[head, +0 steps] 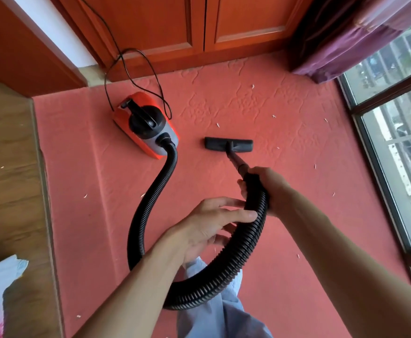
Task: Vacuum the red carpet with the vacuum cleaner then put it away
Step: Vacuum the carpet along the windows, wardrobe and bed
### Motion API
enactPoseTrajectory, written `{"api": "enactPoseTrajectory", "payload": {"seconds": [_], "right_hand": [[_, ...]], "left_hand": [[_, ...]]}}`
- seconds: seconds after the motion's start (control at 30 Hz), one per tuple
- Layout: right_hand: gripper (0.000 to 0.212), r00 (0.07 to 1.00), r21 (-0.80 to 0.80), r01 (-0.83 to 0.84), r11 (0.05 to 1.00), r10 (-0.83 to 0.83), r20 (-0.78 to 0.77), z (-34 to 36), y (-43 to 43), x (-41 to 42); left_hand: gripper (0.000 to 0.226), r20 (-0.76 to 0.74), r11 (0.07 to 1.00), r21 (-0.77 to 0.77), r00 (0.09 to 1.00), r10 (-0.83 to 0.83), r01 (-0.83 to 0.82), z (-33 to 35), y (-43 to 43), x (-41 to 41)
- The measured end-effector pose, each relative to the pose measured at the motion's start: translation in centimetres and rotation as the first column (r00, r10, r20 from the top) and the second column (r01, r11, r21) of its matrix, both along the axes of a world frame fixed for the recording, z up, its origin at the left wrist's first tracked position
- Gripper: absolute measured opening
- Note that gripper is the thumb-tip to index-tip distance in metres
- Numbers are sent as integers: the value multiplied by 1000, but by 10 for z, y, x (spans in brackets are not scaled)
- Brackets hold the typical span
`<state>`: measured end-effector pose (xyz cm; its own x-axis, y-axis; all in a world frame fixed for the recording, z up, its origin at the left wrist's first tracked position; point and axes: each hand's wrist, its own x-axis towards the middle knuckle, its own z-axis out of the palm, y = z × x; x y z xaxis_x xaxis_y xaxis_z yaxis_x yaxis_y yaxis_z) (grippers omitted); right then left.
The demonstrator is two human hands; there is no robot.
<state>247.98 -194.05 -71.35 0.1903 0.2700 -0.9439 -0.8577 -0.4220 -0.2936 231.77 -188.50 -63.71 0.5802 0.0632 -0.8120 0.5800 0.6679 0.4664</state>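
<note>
A red and grey canister vacuum cleaner (146,126) stands on the red carpet (285,113) at the upper left. Its black ribbed hose (150,198) loops down past my leg and back up to my hands. My right hand (270,189) is shut on the hose's handle end, where a thin wand runs to the flat black floor nozzle (228,144) resting on the carpet. My left hand (211,225) is open, its fingertips touching the hose just below the right hand. Small white scraps lie scattered over the carpet.
A black power cord (126,67) runs from the vacuum up along orange wooden cabinet doors (199,28). A purple curtain (345,37) hangs at the upper right beside a window (394,142). Wooden floor (6,167) borders the carpet on the left.
</note>
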Motion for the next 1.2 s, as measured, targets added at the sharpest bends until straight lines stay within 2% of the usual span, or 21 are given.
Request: {"api": "enactPoseTrajectory", "payload": {"seconds": [0.1, 0.23, 0.37, 0.5, 0.67, 0.8, 0.9, 1.0, 1.2], "right_hand": [[39, 998, 4, -51, 999, 52, -22, 12, 7, -7], [39, 999, -5, -29, 1000, 28, -23, 4, 35, -13], [40, 1000, -21, 6, 1000, -5, 26, -19, 73, -12], [44, 994, -35, 38, 999, -34, 107, -36, 90, -11], [28, 978, 14, 160, 987, -161, 136, -19, 91, -10], [16, 973, 54, 230, 972, -231, 6, 16, 75, -11], [19, 933, 55, 359, 932, -356, -60, 24, 65, -7], [22, 888, 37, 459, 888, -457, -44, 17, 55, 4], [24, 765, 48, 644, 764, -643, -37, 0, 38, 40]], "left_hand": [[45, 64, 996, -51, 995, -76, 79, 10, 22, -6], [32, 25, 998, -1, 998, -65, 65, 7, 50, -8], [42, -25, 998, 67, 1000, -12, 14, -10, 66, -9], [49, -9, 996, 81, 999, -43, 43, -22, 71, -12], [45, 55, 997, 21, 996, -74, 73, -18, 91, -15], [48, 113, 992, -65, 988, -104, 112, 1, 109, -5], [44, 127, 976, -45, 970, -206, 213, 12, 115, 9], [38, 143, 954, -5, 944, -297, 301, 12, 114, 27], [37, 142, 943, 2, 934, -329, 332, 2, 110, 68]]}}
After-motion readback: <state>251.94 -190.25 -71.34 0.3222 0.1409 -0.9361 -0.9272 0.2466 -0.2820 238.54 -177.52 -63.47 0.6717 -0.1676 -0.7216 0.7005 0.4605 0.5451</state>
